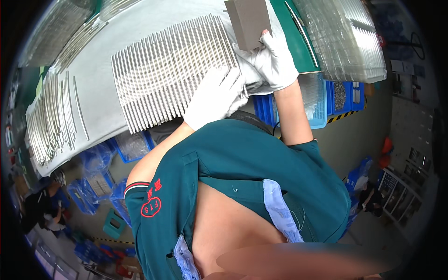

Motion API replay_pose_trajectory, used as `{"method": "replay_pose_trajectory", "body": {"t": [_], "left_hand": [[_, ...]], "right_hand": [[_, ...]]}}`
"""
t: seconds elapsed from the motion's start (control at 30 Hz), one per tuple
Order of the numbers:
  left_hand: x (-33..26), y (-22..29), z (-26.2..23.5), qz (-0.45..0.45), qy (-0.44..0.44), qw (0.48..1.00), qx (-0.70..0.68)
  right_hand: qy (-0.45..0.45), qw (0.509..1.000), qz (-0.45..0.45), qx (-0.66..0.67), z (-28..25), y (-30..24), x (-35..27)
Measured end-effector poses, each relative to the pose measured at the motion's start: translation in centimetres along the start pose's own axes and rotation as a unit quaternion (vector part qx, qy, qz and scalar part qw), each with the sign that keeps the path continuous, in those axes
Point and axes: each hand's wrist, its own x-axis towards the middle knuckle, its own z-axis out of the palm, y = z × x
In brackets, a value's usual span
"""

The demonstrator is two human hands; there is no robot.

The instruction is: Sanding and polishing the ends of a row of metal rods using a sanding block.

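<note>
My left hand [213,97], in a white glove, lies with fingers spread on the right end of a row of several thin metal rods [168,70] laid side by side on a white cloth [98,70]. My right hand [275,58], also gloved, grips the lower edge of a flat grey rectangular block [247,21] just beyond the rods' right end. A bunched piece of the white cloth sits under this hand. Both hands are close together, about a hand's width apart.
A loose heap of more metal rods [46,116] lies at the left, one single rod [80,109] beside it. Stacked clear plastic trays [347,39] stand at the right on a green mat [291,39]. Blue crates [345,95] sit below. Another person [44,207] is at the lower left.
</note>
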Motion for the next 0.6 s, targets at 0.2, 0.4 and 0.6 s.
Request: {"method": "replay_pose_trajectory", "body": {"t": [0.2,0.4,0.6], "left_hand": [[0.6,0.5,0.1,-0.069,-0.031,0.997,0.005],[0.5,0.3,-0.2,-0.040,-0.023,0.999,-0.017],[-0.4,-0.3,0.6,0.019,0.044,0.997,-0.067]], "right_hand": [[0.011,1.000,-0.002,0.003,-0.1,0.3,-0.1],[0.047,0.970,-0.113,-0.211,-0.8,-2.8,-0.2],[-0.119,0.737,-0.010,-0.665,0.8,-7.5,-0.6]]}}
